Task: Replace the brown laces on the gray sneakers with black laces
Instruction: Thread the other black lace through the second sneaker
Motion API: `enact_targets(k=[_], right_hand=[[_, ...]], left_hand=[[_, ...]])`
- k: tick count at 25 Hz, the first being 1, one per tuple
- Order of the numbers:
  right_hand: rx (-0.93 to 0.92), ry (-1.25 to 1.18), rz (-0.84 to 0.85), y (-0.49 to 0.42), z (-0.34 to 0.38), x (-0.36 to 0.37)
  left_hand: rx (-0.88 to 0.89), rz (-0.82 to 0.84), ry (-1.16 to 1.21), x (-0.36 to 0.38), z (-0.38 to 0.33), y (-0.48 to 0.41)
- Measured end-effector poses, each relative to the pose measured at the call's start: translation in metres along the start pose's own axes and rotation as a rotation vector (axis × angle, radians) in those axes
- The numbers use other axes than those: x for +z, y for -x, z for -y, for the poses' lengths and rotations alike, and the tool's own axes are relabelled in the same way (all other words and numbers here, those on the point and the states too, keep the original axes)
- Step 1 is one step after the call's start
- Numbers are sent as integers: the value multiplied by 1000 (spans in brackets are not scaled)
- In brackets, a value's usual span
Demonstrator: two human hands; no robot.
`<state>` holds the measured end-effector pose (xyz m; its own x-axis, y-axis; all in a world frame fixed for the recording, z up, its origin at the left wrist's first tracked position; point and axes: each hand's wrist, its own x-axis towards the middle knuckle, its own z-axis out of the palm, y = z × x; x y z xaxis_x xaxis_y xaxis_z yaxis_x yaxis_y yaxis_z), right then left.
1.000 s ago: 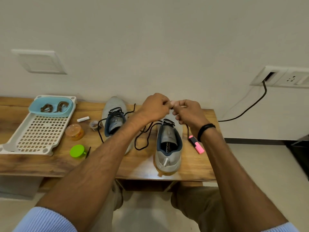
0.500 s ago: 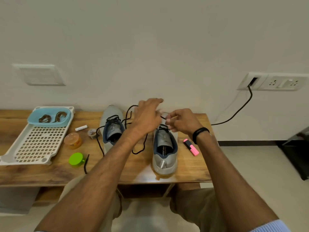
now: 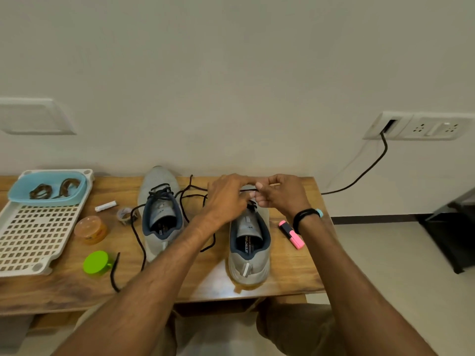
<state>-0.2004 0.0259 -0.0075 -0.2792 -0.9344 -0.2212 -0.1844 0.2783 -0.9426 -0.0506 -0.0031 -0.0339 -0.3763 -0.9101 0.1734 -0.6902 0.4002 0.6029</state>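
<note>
One thin black lace (image 3: pixel 248 190), left hand (image 3: pixel 226 199), right hand (image 3: pixel 282 194)

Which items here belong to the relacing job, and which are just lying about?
Job: left-side sneaker, right-side sneaker, black laces, brown laces in blue bowl, left hand, right hand.
Lying about: pink highlighter, green lid, orange jar, tape roll, white tray, wall cable.

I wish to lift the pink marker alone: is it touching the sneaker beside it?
Apart. The head view shows bare table between the marker and the sneaker.
</note>
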Motion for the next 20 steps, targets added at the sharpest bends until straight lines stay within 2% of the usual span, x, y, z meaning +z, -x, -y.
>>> enact_targets(k=[2,5,9,11,13,15,17,20], right_hand=[[3,34,-45,-3,-5,4],[-36,82,-61,-5,-8,10],[-50,4,-39,-6,-17,17],[-75,322,-111,-6,-24,20],[3,722,-82,3,-33,24],[63,865,-26,10,-40,27],[74,811,-55,5,-43,24],[172,461,-83,-4,-46,15]], left_hand=[[33,-14,133,5,-3,-1],[-12,-109,245,4,-5,4],[-65,-121,220,2,1,7],[-108,-93,181,6,5,8],[-153,-44,118,14,5,11],[-173,-14,58,21,3,13],[-176,-19,40,25,2,14],[-206,-11,76,30,1,13]])
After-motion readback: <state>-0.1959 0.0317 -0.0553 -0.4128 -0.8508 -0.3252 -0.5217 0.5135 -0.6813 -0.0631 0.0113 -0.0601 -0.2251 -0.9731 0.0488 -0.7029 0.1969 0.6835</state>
